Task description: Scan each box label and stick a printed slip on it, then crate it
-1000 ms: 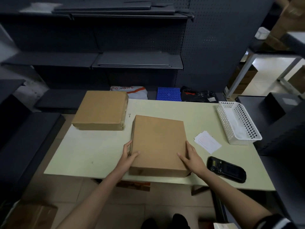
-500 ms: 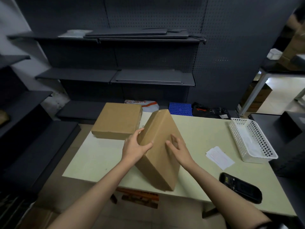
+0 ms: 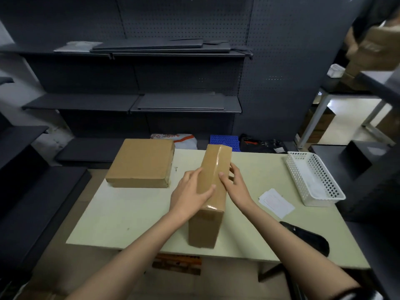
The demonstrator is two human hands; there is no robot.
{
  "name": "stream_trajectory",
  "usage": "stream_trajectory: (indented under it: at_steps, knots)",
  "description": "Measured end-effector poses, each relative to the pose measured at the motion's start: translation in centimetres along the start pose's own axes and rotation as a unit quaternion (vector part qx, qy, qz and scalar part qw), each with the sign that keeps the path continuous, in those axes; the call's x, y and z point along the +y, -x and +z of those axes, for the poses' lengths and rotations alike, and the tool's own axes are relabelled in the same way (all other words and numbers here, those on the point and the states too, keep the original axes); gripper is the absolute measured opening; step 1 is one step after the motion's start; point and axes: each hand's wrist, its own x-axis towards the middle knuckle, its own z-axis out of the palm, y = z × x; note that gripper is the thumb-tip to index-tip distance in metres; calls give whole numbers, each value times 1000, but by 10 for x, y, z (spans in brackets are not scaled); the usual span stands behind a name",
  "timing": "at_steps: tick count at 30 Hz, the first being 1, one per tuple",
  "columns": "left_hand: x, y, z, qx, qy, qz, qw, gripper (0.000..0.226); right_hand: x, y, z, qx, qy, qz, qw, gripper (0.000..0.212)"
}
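1. A pale green rectangular table [image 3: 129, 213] is lying under both hands, reaching out on every side of the fingers.
2. A flat brown cardboard box [image 3: 140, 162] is lying on the table to the left of the left fingers, apart from them.
3. A brown cardboard box sealed with clear tape [image 3: 213, 191] is standing on edge on the table between the two hands, its taped narrow side facing up.
4. A white perforated plastic basket [image 3: 313, 180] is sitting well to the right of the right fingers, by the table's right edge.
5. A black handheld scanner [image 3: 307, 237] is lying on the table to the right of the right forearm, nearer the person than the fingers.
6. A white printed paper slip [image 3: 277, 202] is lying flat on the table between the right fingers and the basket, touching neither.
7. The left hand [image 3: 190, 195] is gripping the standing box from its left, the thumb curling over the taped top edge.
8. The right hand [image 3: 236, 187] is gripping the same box from its right, the fingers [image 3: 232, 169] wrapping round the far right face and the thumb pressing on the taped top.
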Motion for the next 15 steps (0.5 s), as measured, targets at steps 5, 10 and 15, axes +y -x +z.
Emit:
stream_trajectory:
  at_steps: [5, 10, 15]
  knots:
    - [8, -9, 22, -74, 147, -10, 986, 41, 9, 12, -44, 28, 47, 0, 998, 50]
    - [10, -15, 60, -132, 127, 13, 983, 41, 17, 25, -76, 55, 87, 36, 994, 61]
    - [-1, -19, 96, -161, 74, 40, 983, 46, 19, 33, -94, 60, 135, 87, 985, 85]
